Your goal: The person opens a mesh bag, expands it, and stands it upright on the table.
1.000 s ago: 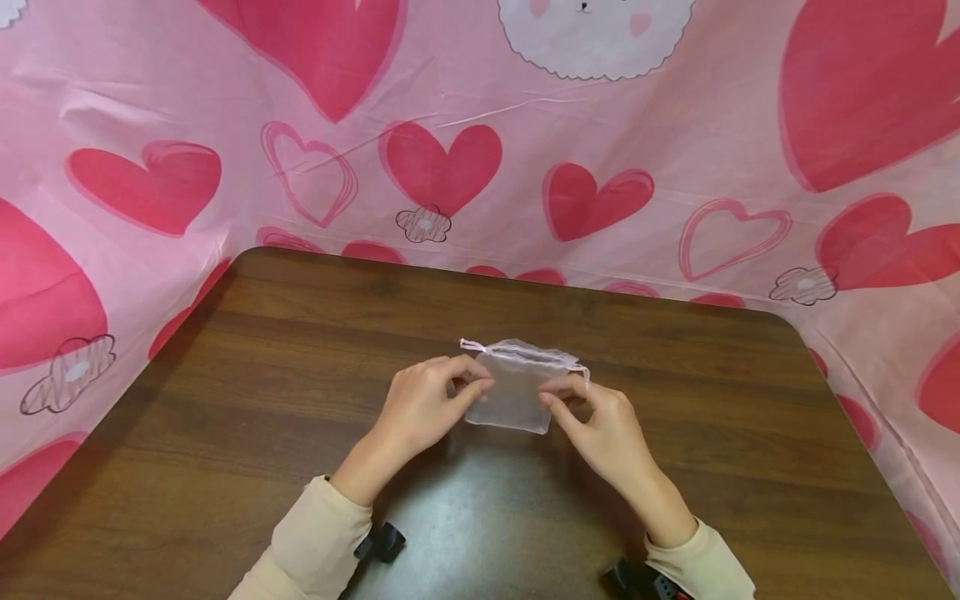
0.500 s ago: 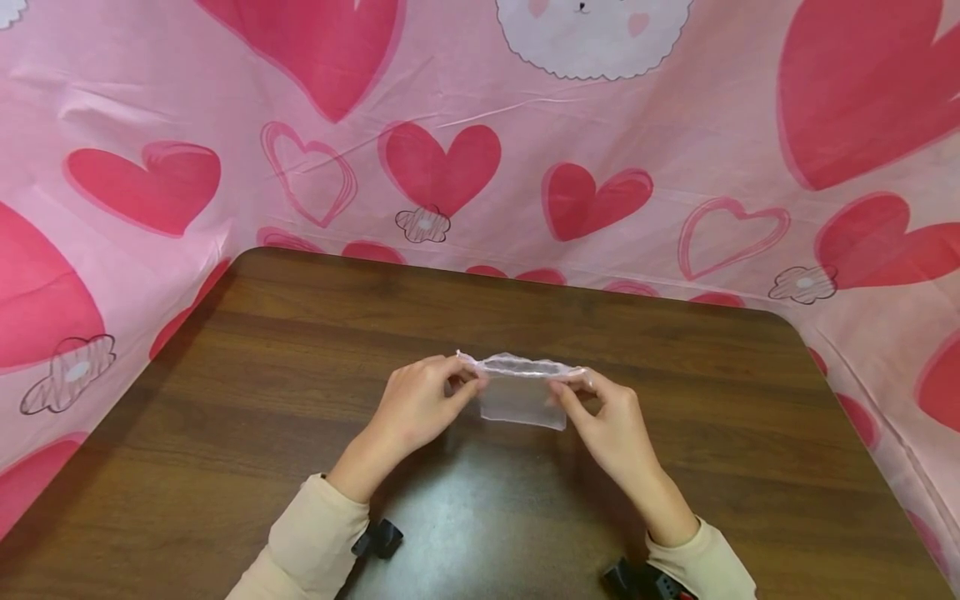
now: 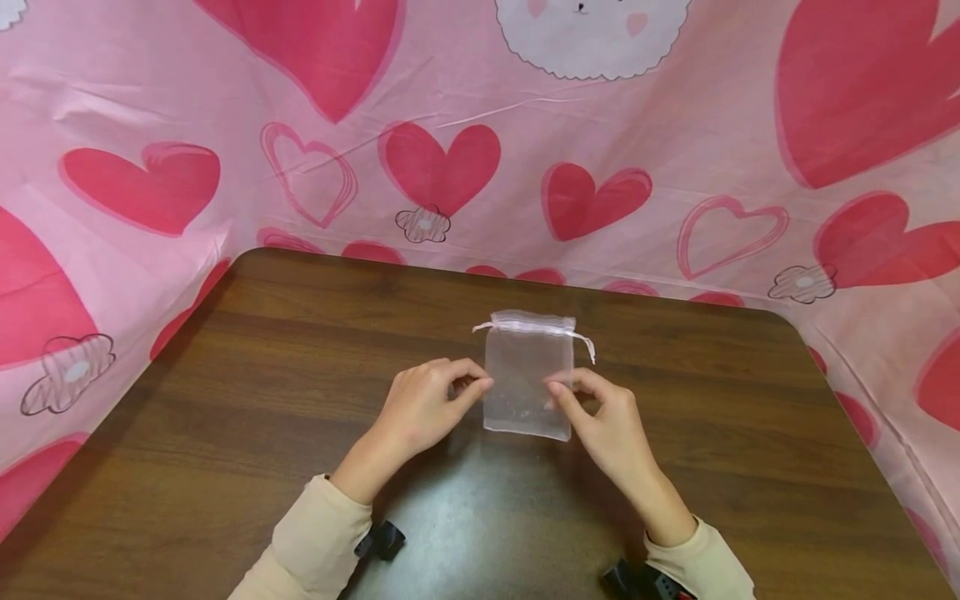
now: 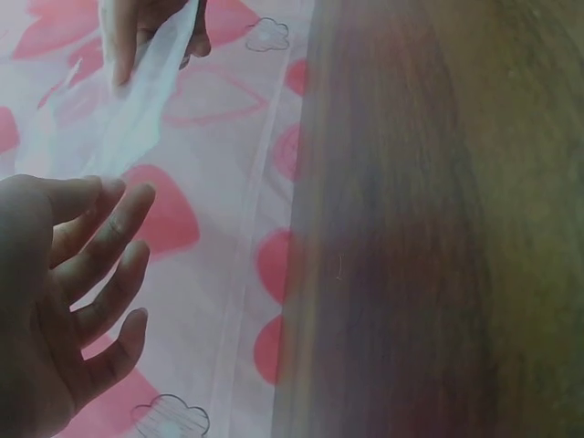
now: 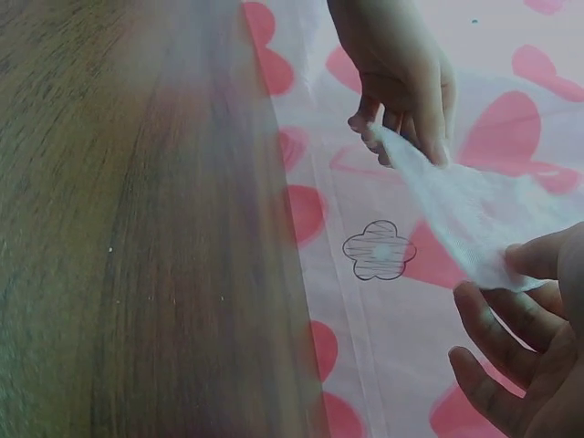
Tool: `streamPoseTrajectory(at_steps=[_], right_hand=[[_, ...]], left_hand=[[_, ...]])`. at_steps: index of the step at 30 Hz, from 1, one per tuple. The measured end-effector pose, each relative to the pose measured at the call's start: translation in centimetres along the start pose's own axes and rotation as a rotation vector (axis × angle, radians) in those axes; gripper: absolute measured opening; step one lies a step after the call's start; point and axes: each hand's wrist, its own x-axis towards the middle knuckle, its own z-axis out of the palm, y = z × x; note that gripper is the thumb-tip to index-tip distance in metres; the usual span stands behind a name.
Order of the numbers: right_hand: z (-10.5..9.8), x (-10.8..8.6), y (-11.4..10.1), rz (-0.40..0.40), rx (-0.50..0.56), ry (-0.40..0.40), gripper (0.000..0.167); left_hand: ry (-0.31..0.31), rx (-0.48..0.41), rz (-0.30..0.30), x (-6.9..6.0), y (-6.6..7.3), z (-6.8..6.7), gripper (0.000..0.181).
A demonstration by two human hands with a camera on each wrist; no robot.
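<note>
A small sheer white drawstring pouch (image 3: 525,367) is held up above the table in the head view, its full front showing and its gathered top at the far end. Pale ribbon ends stick out at both sides of the top. My left hand (image 3: 423,404) pinches the left edge between thumb and index finger. At the right edge, my right hand (image 3: 611,421) pinches it with the thumb in front and fingertips showing through the mesh. In the right wrist view the pouch (image 5: 484,219) stretches between both hands. No contents can be made out inside it.
A dark brown wooden table (image 3: 300,333) spreads under the hands. Pink cloth (image 3: 330,192) printed with red hearts hangs behind and beside it. Black devices sit at the left wrist (image 3: 381,542) and right wrist (image 3: 637,579), near beige sleeves (image 3: 318,533).
The pouch has swung from a foreshortened tilt, with its top near the fingers, to facing up at full length. Its top now lies farther from me. Both hands have barely moved.
</note>
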Motion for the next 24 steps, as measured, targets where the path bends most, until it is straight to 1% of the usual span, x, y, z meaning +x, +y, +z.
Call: streamPoseTrajectory(at_steps=[3,5,6,11,13,16,20,24], right_hand=[[-0.20,0.00,-0.16,0.044,0.014,0.012,0.006],[-0.36,0.04,-0.32,0.084,0.033,0.017,0.006],[-0.44,0.07,-0.41,0.105,0.047,0.019,0.006],[-0.69,0.15,-0.66,0.184,0.096,0.018,0.010],[-0.69,0.14,-0.68,0.203,0.105,0.009,0.011],[-0.61,0.09,-0.64,0.222,0.100,-0.015,0.013],[-0.47,0.04,-0.60,0.230,0.093,-0.036,0.013],[-0.40,0.10,-0.53,0.225,0.106,-0.037,0.013]], left_hand=[[0.009,-0.005,-0.005,-0.05,-0.07,0.01,0.006],[0.032,-0.011,0.007,-0.06,-0.12,0.00,0.005],[0.049,-0.012,0.019,-0.06,-0.15,-0.01,0.008],[0.132,-0.023,0.109,0.07,-0.36,0.10,0.034],[0.139,-0.039,0.150,0.11,-0.40,0.18,0.042],[0.123,-0.069,0.204,0.09,-0.37,0.30,0.048],[0.096,-0.072,0.253,0.03,-0.29,0.45,0.045],[0.117,-0.045,0.285,0.02,-0.31,0.54,0.030]])
